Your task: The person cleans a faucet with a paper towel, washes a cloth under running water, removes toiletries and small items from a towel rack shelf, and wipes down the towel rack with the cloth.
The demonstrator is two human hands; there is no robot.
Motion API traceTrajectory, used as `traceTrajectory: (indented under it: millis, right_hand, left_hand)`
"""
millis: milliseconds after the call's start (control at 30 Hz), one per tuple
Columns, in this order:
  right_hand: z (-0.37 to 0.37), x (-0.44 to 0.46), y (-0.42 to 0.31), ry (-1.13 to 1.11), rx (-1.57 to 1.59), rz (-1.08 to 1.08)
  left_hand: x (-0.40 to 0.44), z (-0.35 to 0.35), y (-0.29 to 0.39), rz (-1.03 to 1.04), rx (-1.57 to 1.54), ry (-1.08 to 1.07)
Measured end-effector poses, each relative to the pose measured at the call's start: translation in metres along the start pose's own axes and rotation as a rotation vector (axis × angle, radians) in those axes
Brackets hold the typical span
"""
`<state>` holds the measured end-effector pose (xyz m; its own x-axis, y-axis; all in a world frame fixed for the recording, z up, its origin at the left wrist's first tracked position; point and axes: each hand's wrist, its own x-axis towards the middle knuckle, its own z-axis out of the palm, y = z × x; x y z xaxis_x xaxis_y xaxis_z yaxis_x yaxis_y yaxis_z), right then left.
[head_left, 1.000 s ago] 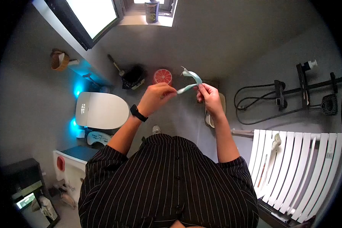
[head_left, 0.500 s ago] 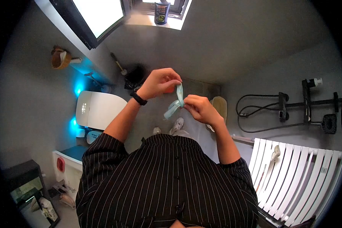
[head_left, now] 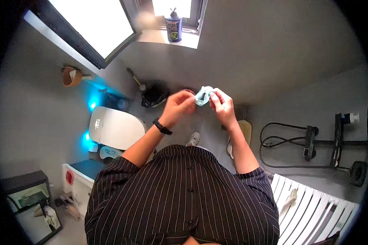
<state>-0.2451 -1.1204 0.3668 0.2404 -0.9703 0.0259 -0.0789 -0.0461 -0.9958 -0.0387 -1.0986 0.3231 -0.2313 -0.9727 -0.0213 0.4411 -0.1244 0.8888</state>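
Observation:
A crumpled, thin pale blue-green strip (head_left: pixel 201 98) that looks like plastic film is held up between my two hands, bent into a small loop. My left hand (head_left: pixel 179 107), with a black band on its wrist, pinches its left end. On the other side, the thumb and fingers of my right hand (head_left: pixel 222 107) are closed on its right end. Something reddish shows behind my left fingers, but I cannot make it out.
A white toilet (head_left: pixel 116 128) stands left of my left arm, with a black-lined bin (head_left: pixel 154 94) beyond it. A bottle (head_left: pixel 174 28) sits on the windowsill below the open window. To the right are a shower fixture (head_left: pixel 310 143) and a white slatted radiator (head_left: pixel 315 212).
My hands have come up level with each other, my right hand rising the most. The strip, which hung with a knot and a loose tail, is now bunched into a loop. The view has shifted.

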Motion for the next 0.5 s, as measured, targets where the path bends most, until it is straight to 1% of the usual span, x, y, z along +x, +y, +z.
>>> traceTrajectory:
  millis: [33,100,133,167,200,233,267,300,333,367,400,433,467,500]
  right_hand:
    - [-0.008,0.006,0.002,-0.002,0.007,0.001]
    - [-0.028,0.021,0.006,-0.152,-0.167,0.067]
    - [-0.034,0.026,0.007,-0.217,-0.218,0.082]
    - [-0.042,0.03,0.013,-0.312,-0.187,0.079]
    - [-0.045,0.033,0.004,-0.4,-0.164,0.116]
    - [-0.048,0.035,-0.008,-0.489,-0.138,0.157]
    - [-0.053,0.039,-0.009,-0.588,-0.181,0.177]
    - [-0.057,0.042,-0.012,-0.698,-0.158,0.084]
    - [-0.061,0.045,-0.019,-0.784,-0.158,0.112]
    - [-0.065,0.048,-0.025,-0.868,-0.159,0.137]
    - [-0.066,0.051,-0.027,-0.9,-0.116,0.095]
    - [-0.067,0.053,-0.028,-0.901,-0.116,0.092]
    - [-0.066,0.054,-0.03,-0.861,-0.061,0.068]
    - [-0.065,0.055,-0.031,-0.823,-0.004,0.046]
  left_hand:
    - [0.01,0.005,0.018,0.072,0.144,0.039]
    - [0.031,0.004,0.039,0.169,0.335,0.02]
    - [0.042,0.008,0.05,0.169,0.34,0.025]
    - [0.051,0.014,0.063,0.256,0.517,-0.046]
    - [0.06,0.02,0.074,0.339,0.694,-0.118]
    - [0.068,0.025,0.082,0.33,0.7,-0.11]
    - [0.076,0.031,0.089,0.394,0.775,-0.155]
    - [0.083,0.034,0.09,0.459,0.85,-0.203]
    - [0.089,0.035,0.085,0.424,0.774,-0.194]
    - [0.098,0.028,0.068,0.397,0.624,-0.19]
    - [0.1,0.03,0.059,0.276,0.481,-0.154]
    - [0.099,0.031,0.052,0.16,0.337,-0.119]
    - [0.098,0.027,0.04,0.075,0.297,-0.102]
    - [0.094,0.035,0.031,0.029,0.095,-0.055]
